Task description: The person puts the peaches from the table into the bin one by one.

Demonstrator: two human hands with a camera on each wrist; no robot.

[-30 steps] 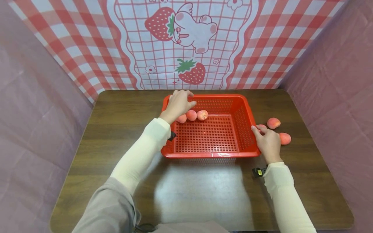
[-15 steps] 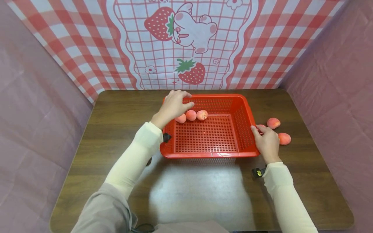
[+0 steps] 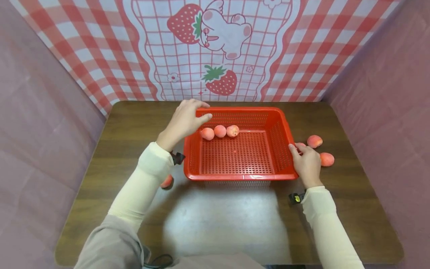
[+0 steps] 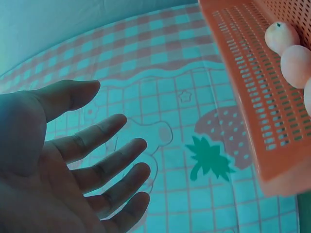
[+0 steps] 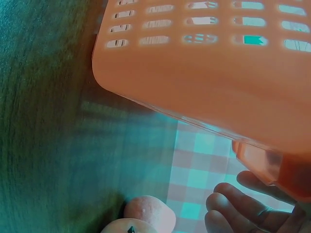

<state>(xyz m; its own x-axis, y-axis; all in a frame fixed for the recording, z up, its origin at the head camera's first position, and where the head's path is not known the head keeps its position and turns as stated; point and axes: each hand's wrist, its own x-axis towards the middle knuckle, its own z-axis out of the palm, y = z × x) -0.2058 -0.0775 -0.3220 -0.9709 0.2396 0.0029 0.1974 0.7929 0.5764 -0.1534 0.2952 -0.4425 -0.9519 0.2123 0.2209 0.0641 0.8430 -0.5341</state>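
A red perforated plastic basket [image 3: 235,157] sits on the table, with three peaches [image 3: 220,131] in a row at its back left. My left hand [image 3: 181,121] hovers by the basket's back left corner; in the left wrist view its fingers [image 4: 112,165] are spread and hold nothing. With my right hand [image 3: 307,164] I grip the basket's right rim, thumb on the rim and fingers outside. Those fingers [image 5: 243,208] show below the basket wall [image 5: 204,82] in the right wrist view; the thumb is hidden there.
Right of the basket lie a peach [image 3: 314,141], a second peach [image 3: 326,159] and a third peach [image 3: 300,144] partly behind my right hand. Another peach [image 3: 166,182] lies beside my left forearm. A checkered strawberry cloth [image 3: 218,48] hangs behind the wooden table [image 3: 117,149].
My left hand has moved left, from over the peaches to the basket's back left corner, and the peach by my left forearm has come into view. My right hand stays at the rim.
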